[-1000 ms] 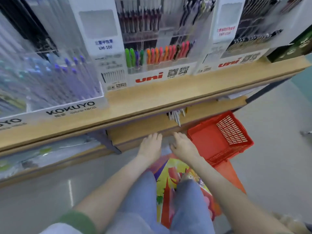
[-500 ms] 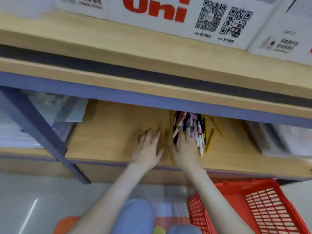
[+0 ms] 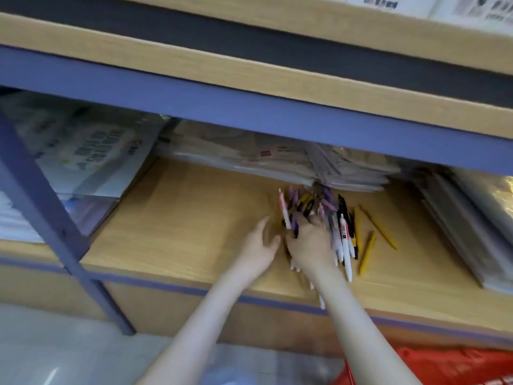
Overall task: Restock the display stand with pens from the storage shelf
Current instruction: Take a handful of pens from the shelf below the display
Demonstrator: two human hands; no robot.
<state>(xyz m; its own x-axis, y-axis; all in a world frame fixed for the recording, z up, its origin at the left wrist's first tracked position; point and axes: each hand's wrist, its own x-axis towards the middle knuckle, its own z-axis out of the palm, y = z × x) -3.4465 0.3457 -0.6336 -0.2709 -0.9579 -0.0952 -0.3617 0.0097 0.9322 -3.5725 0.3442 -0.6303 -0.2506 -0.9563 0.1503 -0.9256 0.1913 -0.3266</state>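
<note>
Pens (image 3: 330,207) bunch beneath right hand (image 3: 311,244), fingers (image 3: 302,232) seemingly curled round them.

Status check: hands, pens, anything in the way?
Left hand open beside the pens. Right hand grips a bunch on the storage shelf. Packaged stock behind, not blocking.
</note>
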